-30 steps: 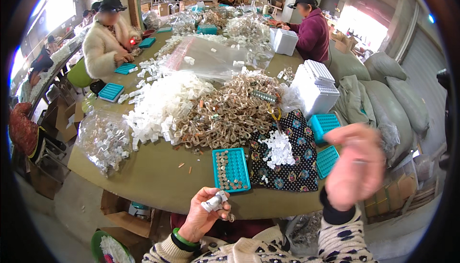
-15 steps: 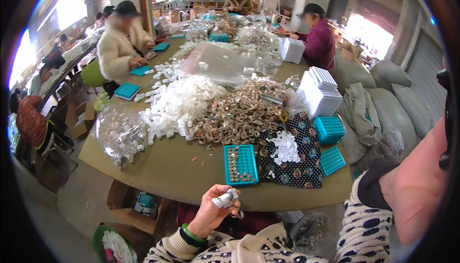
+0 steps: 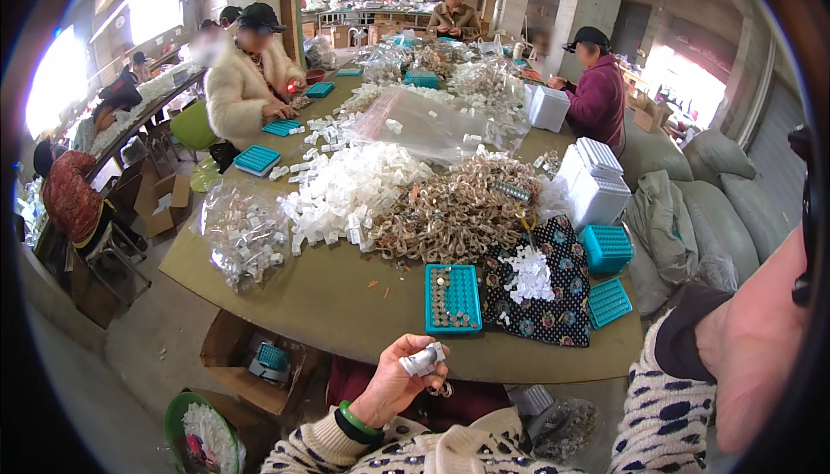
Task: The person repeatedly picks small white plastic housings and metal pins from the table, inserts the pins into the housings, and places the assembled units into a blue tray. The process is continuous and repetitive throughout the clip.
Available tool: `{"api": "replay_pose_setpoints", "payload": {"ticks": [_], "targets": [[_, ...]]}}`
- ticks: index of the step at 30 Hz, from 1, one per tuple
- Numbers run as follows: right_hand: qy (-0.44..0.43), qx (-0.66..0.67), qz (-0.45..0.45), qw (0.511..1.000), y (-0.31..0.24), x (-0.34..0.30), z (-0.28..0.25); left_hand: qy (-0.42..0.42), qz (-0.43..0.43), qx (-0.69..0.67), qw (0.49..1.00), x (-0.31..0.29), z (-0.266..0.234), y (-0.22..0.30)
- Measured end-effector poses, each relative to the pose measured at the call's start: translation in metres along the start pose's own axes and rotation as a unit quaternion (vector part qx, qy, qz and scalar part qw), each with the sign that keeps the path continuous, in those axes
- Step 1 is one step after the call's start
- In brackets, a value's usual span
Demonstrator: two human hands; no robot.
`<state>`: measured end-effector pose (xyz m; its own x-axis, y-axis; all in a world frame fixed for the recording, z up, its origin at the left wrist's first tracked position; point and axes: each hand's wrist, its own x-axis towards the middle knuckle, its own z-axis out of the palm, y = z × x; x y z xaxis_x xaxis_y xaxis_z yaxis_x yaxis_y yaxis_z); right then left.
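My left hand (image 3: 391,392), with a green bangle at its wrist, is closed around a small white-and-grey piece (image 3: 423,359) at the table's front edge. A small brownish loop (image 3: 443,388) hangs beneath those fingers. My right hand (image 3: 765,353) is raised close to the camera at the right edge, its fingers out of sight. Nearest the left hand is a teal tray (image 3: 472,328) with small round metallic pieces in part of its holes. To its right, white bits (image 3: 529,273) lie on a dark patterned cloth (image 3: 562,323).
A white plastic heap (image 3: 354,189) and a brownish heap of loops (image 3: 450,206) cover mid-table, beside a clear bag (image 3: 242,236). White trays (image 3: 592,184) and teal trays (image 3: 608,249) are stacked right. Co-workers sit along both sides. Sacks (image 3: 705,215) line the right floor.
The view has shifted slightly, so the table and people appear farther right. My left hand keeps its hold on the white-and-grey piece. My right hand stays raised.
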<state>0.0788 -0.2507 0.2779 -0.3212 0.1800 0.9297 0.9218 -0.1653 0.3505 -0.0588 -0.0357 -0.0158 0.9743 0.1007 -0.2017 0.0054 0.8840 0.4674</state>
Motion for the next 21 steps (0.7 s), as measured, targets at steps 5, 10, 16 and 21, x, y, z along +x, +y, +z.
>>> {"api": "replay_pose_setpoints", "payload": {"ticks": [5,10,16,21], "targets": [[-0.004,-0.002,0.000,1.000,-0.004,0.000,0.000,0.010,0.009,0.019,1.000,-0.002,0.002,0.000],[-0.017,-0.006,-0.001,1.000,-0.011,-0.010,-0.002,0.032,-0.011,-0.025,0.999,-0.004,0.004,0.004],[-0.037,-0.009,0.006,0.999,-0.010,-0.027,0.006,0.016,0.005,-0.021,1.000,-0.006,0.001,0.003],[-0.060,-0.003,0.019,0.998,-0.007,-0.045,0.022,0.005,0.002,-0.019,1.000,-0.006,-0.001,0.003]]}}
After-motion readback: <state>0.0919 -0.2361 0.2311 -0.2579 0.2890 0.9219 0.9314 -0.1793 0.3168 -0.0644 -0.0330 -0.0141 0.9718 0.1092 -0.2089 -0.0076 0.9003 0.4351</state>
